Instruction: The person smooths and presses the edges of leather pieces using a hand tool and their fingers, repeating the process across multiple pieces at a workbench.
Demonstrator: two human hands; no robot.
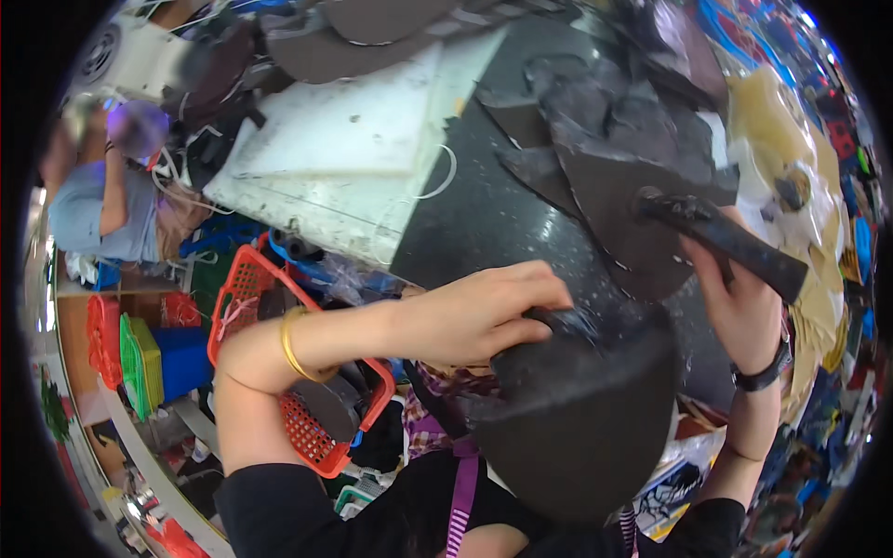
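My left hand (507, 316) reaches across from the left, fingers curled and pinched at the upper edge of a dark, rounded leather-like piece (577, 437). That piece hangs over the table's near edge, in front of my body. My right hand (744, 307) is closed around a black hammer (726, 232); its flared round end points left and its thick end points right. Part of the grip is hidden behind the hammer. Under and beyond the hammer lies a pile of similar dark cut pieces (623, 205), overlapping on the black tabletop (456, 223).
A white board (326, 130) adjoins the black top, with more dark pieces (344, 46) at the far side. Yellowish sheets (772, 121) are stacked on the right. A red basket (316, 437) stands below my left forearm. Another person (112, 205) sits at far left near a white machine (139, 56).
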